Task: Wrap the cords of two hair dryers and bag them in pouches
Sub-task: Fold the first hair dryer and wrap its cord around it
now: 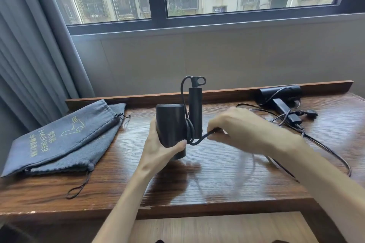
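Observation:
My left hand grips the barrel of a black hair dryer held above the middle of the wooden table, its handle pointing up. Its black cord loops a few turns around the base of the handle. My right hand pinches that cord just right of the handle; the loose length below is blurred. A second black hair dryer lies at the back right with its cord spread loose over the table. Two grey drawstring pouches lie stacked at the left.
A raised wooden ledge runs along the table's back edge under a window. A grey curtain hangs at the left. A drawstring from the lower pouch trails toward the table's front edge.

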A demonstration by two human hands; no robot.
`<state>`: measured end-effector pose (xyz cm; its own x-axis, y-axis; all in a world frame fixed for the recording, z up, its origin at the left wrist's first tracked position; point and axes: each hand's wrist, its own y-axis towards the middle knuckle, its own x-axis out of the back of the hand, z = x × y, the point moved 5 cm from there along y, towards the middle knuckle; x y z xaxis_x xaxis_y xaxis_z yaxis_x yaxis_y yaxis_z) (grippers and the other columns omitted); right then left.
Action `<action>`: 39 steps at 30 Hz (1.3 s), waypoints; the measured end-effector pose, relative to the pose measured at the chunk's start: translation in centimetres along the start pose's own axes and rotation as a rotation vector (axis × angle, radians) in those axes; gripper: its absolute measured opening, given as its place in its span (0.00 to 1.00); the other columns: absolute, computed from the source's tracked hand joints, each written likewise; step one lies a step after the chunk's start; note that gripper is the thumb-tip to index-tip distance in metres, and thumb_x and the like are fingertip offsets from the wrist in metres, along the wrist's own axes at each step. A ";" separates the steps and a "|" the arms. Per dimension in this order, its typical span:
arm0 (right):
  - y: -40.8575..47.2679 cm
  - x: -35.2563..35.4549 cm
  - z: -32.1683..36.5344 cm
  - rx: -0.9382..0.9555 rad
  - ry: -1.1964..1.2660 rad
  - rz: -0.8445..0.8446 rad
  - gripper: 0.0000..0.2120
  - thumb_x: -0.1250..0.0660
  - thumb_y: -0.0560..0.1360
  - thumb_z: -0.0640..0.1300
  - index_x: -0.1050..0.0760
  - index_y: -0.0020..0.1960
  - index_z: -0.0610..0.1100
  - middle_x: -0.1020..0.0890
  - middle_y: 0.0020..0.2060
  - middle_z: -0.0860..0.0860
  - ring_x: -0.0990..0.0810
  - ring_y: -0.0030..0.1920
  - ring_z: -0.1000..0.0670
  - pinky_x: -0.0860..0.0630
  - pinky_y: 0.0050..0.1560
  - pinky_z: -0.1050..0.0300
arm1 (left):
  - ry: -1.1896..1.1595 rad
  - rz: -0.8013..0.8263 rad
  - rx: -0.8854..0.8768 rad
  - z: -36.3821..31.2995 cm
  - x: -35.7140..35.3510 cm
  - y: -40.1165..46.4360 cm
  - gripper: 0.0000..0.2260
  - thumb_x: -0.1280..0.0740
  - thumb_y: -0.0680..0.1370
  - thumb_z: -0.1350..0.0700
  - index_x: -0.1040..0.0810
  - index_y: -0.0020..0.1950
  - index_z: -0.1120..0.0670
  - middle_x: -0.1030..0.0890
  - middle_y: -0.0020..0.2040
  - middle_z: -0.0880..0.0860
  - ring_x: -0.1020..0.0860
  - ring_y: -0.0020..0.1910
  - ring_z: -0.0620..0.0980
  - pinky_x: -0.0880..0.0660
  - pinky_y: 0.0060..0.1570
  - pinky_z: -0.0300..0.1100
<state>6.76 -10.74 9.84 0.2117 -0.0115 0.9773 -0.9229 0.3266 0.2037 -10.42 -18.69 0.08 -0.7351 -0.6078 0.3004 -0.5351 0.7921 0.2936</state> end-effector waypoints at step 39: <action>5.0 -9.9 -7.0 -0.310 0.760 0.084 0.23 0.46 0.82 0.48 0.25 0.31 0.47 0.32 0.25 0.51 0.35 0.25 0.53 0.37 0.24 0.59 | -0.169 0.008 0.023 -0.6 -0.8 -0.5 0.34 0.22 0.64 0.52 0.34 0.66 0.46 0.21 0.56 0.48 0.20 0.52 0.42 0.21 0.44 0.35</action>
<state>2.32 -2.40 0.77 0.4080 0.6310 0.6598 -0.8386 0.5448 -0.0025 -9.29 -18.63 0.28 -0.7976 -0.5854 0.1453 -0.5370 0.7989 0.2709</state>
